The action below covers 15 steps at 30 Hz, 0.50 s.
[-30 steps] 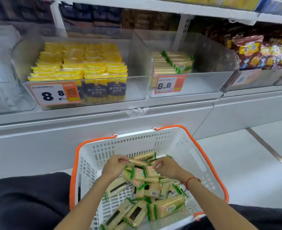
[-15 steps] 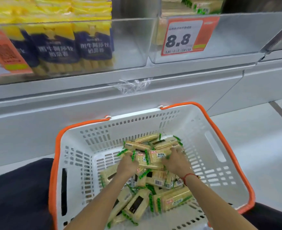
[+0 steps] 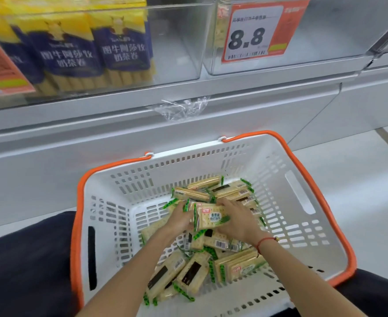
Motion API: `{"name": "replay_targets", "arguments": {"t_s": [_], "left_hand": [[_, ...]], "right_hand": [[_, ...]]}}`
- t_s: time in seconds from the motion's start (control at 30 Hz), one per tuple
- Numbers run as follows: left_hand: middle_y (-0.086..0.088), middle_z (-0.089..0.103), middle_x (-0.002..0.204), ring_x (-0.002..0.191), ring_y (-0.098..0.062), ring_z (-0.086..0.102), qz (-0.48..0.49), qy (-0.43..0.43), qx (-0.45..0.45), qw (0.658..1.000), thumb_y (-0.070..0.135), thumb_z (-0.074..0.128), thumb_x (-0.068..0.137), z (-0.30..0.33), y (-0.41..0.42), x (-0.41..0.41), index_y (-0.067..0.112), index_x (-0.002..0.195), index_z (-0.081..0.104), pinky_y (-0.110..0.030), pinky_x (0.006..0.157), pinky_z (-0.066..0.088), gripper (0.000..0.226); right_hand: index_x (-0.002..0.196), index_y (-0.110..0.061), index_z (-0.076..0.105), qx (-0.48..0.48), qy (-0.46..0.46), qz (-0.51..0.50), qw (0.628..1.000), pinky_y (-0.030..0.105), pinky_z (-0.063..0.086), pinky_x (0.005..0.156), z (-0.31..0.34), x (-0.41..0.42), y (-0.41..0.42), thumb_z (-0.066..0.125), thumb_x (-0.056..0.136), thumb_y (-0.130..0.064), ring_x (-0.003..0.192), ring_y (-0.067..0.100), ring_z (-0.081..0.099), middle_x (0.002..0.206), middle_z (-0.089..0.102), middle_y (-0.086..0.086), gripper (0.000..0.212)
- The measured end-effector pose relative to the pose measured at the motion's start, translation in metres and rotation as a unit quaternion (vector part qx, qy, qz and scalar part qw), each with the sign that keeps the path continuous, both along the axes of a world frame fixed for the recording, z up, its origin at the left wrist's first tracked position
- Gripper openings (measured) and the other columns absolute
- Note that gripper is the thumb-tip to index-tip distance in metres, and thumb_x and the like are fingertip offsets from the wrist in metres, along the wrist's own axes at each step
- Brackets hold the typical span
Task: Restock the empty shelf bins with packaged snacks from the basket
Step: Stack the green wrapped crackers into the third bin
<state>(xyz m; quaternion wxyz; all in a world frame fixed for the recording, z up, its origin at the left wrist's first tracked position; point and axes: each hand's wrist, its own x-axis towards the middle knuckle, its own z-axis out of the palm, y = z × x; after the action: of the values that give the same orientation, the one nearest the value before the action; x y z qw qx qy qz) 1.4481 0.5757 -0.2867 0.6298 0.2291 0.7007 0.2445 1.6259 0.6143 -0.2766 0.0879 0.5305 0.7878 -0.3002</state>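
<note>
Both hands — left hand (image 3: 179, 221), right hand (image 3: 236, 221) — clasp a green-edged plastic-wrapped cracker packet (image 3: 211, 218) in the white orange-rimmed basket (image 3: 302, 179); light, slippery, brittle — hold flat sides; clear bin (image 3: 325, 42) at one o'clock.

Your white, orange-rimmed basket (image 3: 298, 202) holds jumbled green-edged cracker packs (image 3: 186, 273); clear bin (image 3: 325, 49) above looks near-empty.

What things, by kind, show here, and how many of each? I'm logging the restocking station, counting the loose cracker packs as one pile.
Basket: 1
Clear shelf bins: 2
Price tags: 2
Pile of cracker packs: 1
Hands, left hand and right hand, gathering packs: 2
Total: 8
</note>
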Motion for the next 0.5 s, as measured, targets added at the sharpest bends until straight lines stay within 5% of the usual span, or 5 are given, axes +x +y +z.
{"name": "replay_targets", "arguments": {"t_s": [0.13, 0.2, 0.33, 0.5], "left_hand": [[-0.015, 0.045, 0.141, 0.082, -0.019, 0.061, 0.052, -0.057, -0.003, 0.997, 0.004, 0.039, 0.102, 0.016, -0.005, -0.009, 0.010, 0.147, 0.026, -0.018, 0.048, 0.052, 0.048], [-0.017, 0.045, 0.142, 0.083, -0.022, 0.066, 0.085, -0.079, 0.001, 0.993, 0.003, 0.040, 0.101, 0.021, -0.010, -0.015, 0.010, 0.146, 0.030, -0.022, 0.052, 0.056, 0.047], [-0.018, 0.048, 0.138, 0.115, -0.032, 0.057, 0.105, -0.096, 0.002, 0.990, 0.005, 0.034, 0.102, 0.031, -0.022, -0.018, 0.009, 0.138, 0.040, -0.028, 0.062, 0.060, 0.037], [-0.007, 0.055, 0.121, 0.102, -0.023, 0.060, 0.102, -0.102, -0.004, 0.990, 0.031, 0.037, 0.102, 0.049, -0.023, -0.012, 0.019, 0.119, 0.051, -0.037, 0.076, 0.055, 0.026]], "right_hand": [[0.145, -0.037, 0.030, 0.036, -0.003, 0.037, 0.999, 0.034, 0.026, 0.109, 0.009, -0.004, -0.005, 0.061, 0.082, -0.052, 0.133, 0.018, 0.033, 0.147, 0.040, -0.009, 0.072], [0.148, -0.036, 0.024, 0.029, -0.010, 0.042, 0.999, 0.036, 0.026, 0.111, 0.015, -0.008, -0.008, 0.055, 0.084, -0.058, 0.135, 0.019, 0.031, 0.149, 0.037, -0.008, 0.075], [0.149, -0.032, 0.023, 0.063, -0.028, 0.078, 0.995, 0.037, 0.029, 0.107, 0.026, -0.012, -0.009, 0.054, 0.083, -0.061, 0.128, 0.021, 0.034, 0.145, 0.042, -0.005, 0.078], [0.145, -0.035, 0.032, 0.096, -0.030, 0.098, 0.990, 0.035, 0.034, 0.101, 0.035, -0.007, -0.010, 0.060, 0.079, -0.059, 0.119, 0.020, 0.040, 0.130, 0.052, -0.002, 0.076]]}}
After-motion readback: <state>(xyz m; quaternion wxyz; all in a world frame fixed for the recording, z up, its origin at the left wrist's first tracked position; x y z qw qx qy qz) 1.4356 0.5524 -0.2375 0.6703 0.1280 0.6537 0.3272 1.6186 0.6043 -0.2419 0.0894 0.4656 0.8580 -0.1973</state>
